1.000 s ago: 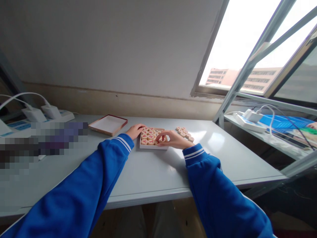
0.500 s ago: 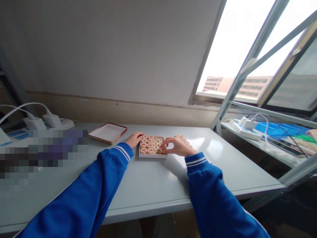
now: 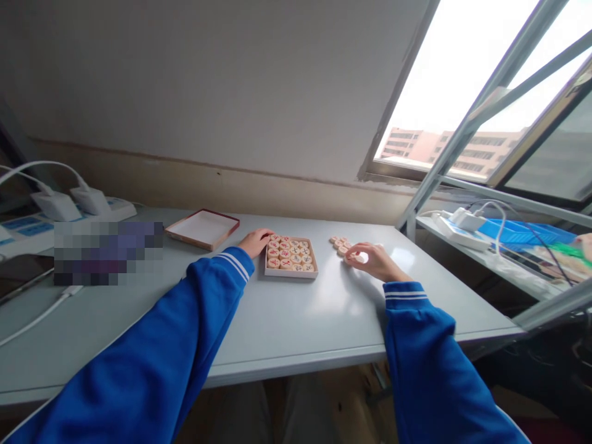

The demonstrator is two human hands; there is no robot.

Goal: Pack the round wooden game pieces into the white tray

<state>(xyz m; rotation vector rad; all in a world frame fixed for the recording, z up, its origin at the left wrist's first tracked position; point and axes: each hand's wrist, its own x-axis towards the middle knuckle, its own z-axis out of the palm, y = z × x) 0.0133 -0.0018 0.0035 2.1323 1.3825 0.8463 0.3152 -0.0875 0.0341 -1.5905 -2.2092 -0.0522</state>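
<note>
The fingers [image 3: 355,254] of the right hand [image 3: 374,261] are curled down onto the loose wooden pieces [image 3: 341,244], a small cluster of round discs lying on the tabletop [image 3: 287,320] to the right of the box; the fingertips touch the nearest discs, but whether one is pinched between them cannot be told from the head view. The fingers of the left hand [image 3: 256,241] lie lightly bent against the left far corner of the box [image 3: 291,272], touching its rim and closing on nothing. The box is a shallow, pale square tray, standing flat on the tabletop between the two hands, and it is filled with rows of round wooden discs [image 3: 289,254] marked in red and dark characters. To the left of the box and a little farther back lies the lid [image 3: 202,228], a shallow tray with a dark red edge, its white inside facing up, apart from the box. Further left of the box, white plugs [image 3: 74,201] with cables sit in a power strip beyond a blurred patch. To the right of the box, past the tabletop's edge, a metal shelf [image 3: 504,262] carries another power strip [image 3: 457,223] with white cables and a blue tray [image 3: 522,231]. Both arms wear blue sleeves [image 3: 185,333] with white-striped cuffs.
</note>
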